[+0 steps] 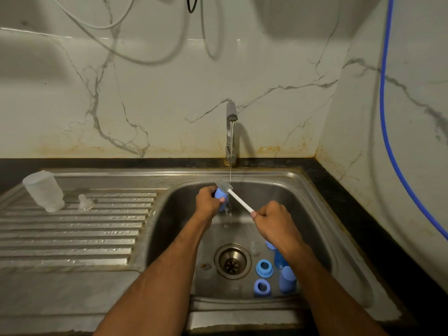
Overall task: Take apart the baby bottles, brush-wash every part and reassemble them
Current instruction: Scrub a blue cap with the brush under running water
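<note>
My left hand (208,200) grips a blue bottle cap (221,195) under the running tap, over the back of the sink (315,204). My right hand (274,218) holds the white handle of a bottle brush (240,200), whose grey bristle head rests at the cap's top edge. On the sink floor to the right of the drain lie two blue collar rings (264,267) (261,286) and a blue cap (287,278), with more blue parts partly hidden under my right forearm. A clear bottle body (44,191) stands upside down on the drainboard, next to a clear nipple (85,202).
The steel tap (231,132) runs a thin stream into the basin. The drain (232,261) sits mid-floor. The ribbed drainboard (72,234) stretches left. A blue hose (388,132) hangs down the right wall, and grey cables hang above.
</note>
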